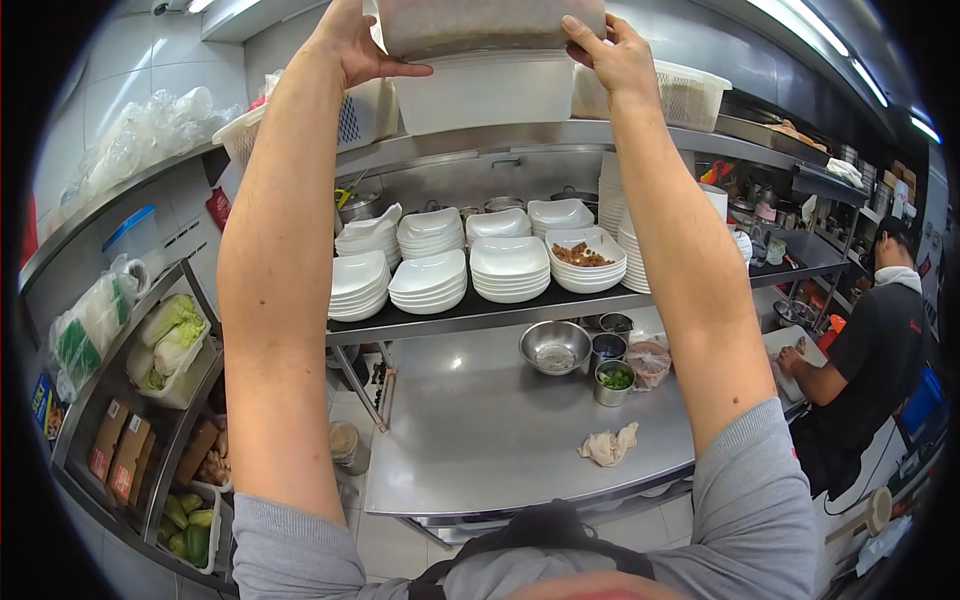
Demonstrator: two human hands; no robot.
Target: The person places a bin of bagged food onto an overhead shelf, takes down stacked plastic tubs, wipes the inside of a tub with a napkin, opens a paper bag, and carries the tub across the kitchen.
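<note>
Using left hand (350, 48) and right hand (624, 65) fingers (588, 36), we grasp a cloudy rectangular plastic container (490, 26) above the grey steel shelf's edge (485, 140).

head-worn | wide round view | faces forward, down | hands (345, 52) (620, 62) near, at top edge

Container (490, 25) between hands (620, 65), tub (485, 95) on upper shelf (500, 141), bowl stacks (510, 266) on lower shelf (480, 319), basin (555, 350) on bench (470, 430)
</note>
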